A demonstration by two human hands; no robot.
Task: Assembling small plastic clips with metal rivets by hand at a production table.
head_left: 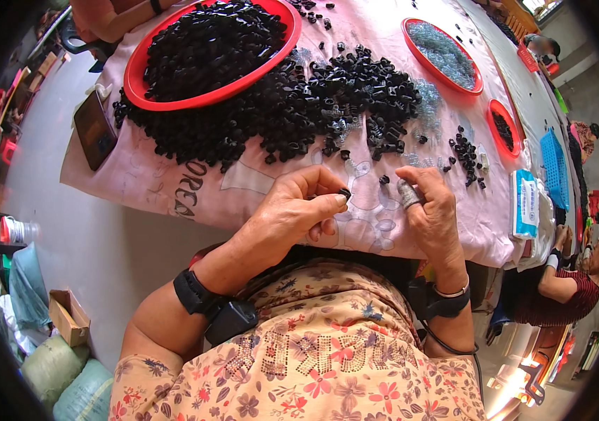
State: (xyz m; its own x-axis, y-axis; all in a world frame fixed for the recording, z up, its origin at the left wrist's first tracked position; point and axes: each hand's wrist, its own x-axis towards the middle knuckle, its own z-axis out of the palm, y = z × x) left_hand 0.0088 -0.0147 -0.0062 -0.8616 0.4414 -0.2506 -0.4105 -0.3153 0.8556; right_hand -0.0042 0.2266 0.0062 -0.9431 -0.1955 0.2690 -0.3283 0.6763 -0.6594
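My left hand point(299, 210) pinches a small black plastic piece point(343, 192) between thumb and forefinger. To its right, my right hand point(431, 210) is curled, with a grey wrap round one digit. Whether something tiny sits in its fingers is hidden. Just left of those fingertips, a loose black piece point(384, 180) lies on the pink cloth point(243, 203). Beyond both hands spreads a heap of similar black pieces point(271, 116), with clear coil springs point(426, 112) mixed in at its right side.
A red basin point(134, 77) brims with black pieces; a smaller one point(478, 85) holds clear springs. Rightward are a small red dish point(517, 144), a white-and-blue packet point(525, 203) and a blue basket point(555, 168). A phone point(94, 131) lies left. Other people sit around the table.
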